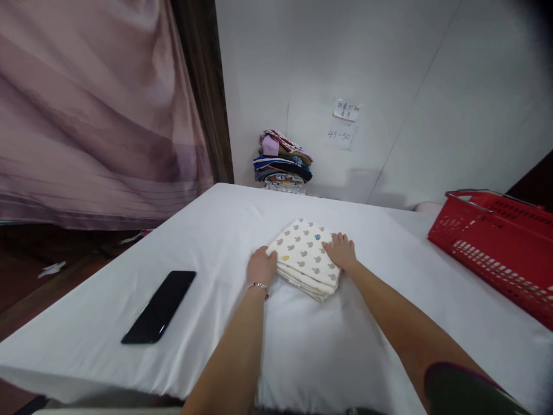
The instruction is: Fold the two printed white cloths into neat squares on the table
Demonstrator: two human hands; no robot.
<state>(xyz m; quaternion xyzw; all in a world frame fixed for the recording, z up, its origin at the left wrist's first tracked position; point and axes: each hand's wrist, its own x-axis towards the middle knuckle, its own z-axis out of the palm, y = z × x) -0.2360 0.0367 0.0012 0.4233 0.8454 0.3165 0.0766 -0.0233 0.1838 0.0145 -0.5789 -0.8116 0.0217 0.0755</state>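
A folded white cloth [305,248] with grey apple-like prints and small blue and yellow marks lies in several layers in the middle of the white-covered table [224,230]. My left hand [261,266], with a bracelet at the wrist, is closed on its left corner, the thumb on top and the other fingers partly hidden. On the opposite side, my right hand [341,252] grips the right edge, its thumb over the printed top and its fingers along the far side.
To the left lies a black phone [159,306]. A red plastic basket [496,248] stands at the right edge. Beyond the table's far edge is a stack of folded clothes [283,161] against the wall. Paper notes [343,122] hang there, and a pink curtain [95,115] drapes at left.
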